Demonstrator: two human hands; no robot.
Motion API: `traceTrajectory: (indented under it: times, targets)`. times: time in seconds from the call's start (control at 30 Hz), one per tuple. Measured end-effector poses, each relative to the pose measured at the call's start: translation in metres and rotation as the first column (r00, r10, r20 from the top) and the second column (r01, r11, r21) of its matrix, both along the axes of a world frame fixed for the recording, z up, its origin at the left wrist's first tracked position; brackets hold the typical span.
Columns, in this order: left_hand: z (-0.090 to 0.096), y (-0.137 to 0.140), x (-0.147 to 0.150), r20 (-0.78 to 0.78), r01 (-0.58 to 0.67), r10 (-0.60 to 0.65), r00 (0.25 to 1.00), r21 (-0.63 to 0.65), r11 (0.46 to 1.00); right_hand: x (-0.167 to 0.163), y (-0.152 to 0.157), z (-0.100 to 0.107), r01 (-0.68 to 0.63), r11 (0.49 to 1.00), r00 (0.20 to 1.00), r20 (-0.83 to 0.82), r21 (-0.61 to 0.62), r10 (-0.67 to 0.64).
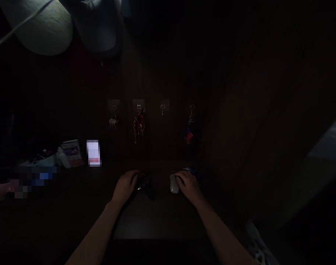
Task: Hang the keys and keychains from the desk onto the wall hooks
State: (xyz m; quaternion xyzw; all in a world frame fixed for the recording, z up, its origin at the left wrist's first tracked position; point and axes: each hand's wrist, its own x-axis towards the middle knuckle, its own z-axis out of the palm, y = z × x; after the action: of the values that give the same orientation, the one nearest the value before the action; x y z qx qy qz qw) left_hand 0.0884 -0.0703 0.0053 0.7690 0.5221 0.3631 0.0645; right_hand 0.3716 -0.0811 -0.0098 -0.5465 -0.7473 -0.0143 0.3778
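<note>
The scene is very dark. My left hand (125, 187) rests on a dark shelf top (148, 226), its thumb apart from its loosely bent fingers. Just right of it lies a dark bunch that looks like keys with a black fob (149, 188); whether the fingertips touch it is hard to make out. My right hand (188, 186) is closed at the upper right side of a pale, rounded, fob-like object (174, 184). A small bluish item (190, 170) shows just behind that hand.
On the wall ahead hang a key bunch (113, 121), a cluttered key ring (139, 125), a single small key or hook (162, 109) and keys with a red tag (189, 137). A box (72, 152) and a bright blurred rectangle (93, 153) stand left. Caps (46, 31) hang above.
</note>
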Motion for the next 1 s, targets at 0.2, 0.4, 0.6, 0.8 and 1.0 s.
traceTrajectory:
  times: [0.2, 0.4, 0.6, 0.8, 1.0]
  targets:
    - [-0.003, 0.015, 0.018, -0.071, -0.036, 0.033, 0.997, -0.048, 0.998, 0.003, 0.003, -0.005, 0.003, 1.0, 1.0, 0.023, 0.018, -0.004]
    - [-0.003, 0.016, 0.029, 0.056, 0.019, -0.023, 0.998, 0.079, 0.997, 0.004, 0.004, -0.007, 0.002, 1.0, 1.0, -0.023, 0.028, -0.001]
    - [-0.001, 0.005, 0.028, 0.158, -0.029, -0.016, 0.987, 0.282, 0.959, 0.0, 0.006, 0.007, -0.048, 0.999, 0.97, -0.238, 0.009, 0.049]
    - [0.001, -0.002, 0.037, 0.054, 0.033, -0.056, 0.997, 0.358, 0.933, -0.033, 0.001, 0.039, -0.257, 0.959, 0.915, -0.348, -0.117, 0.203]
    - [-0.003, -0.001, 0.038, 0.101, 0.106, -0.153, 0.983, 0.37, 0.923, -0.075, -0.005, 0.041, -0.3, 0.944, 0.901, -0.367, -0.136, 0.233]
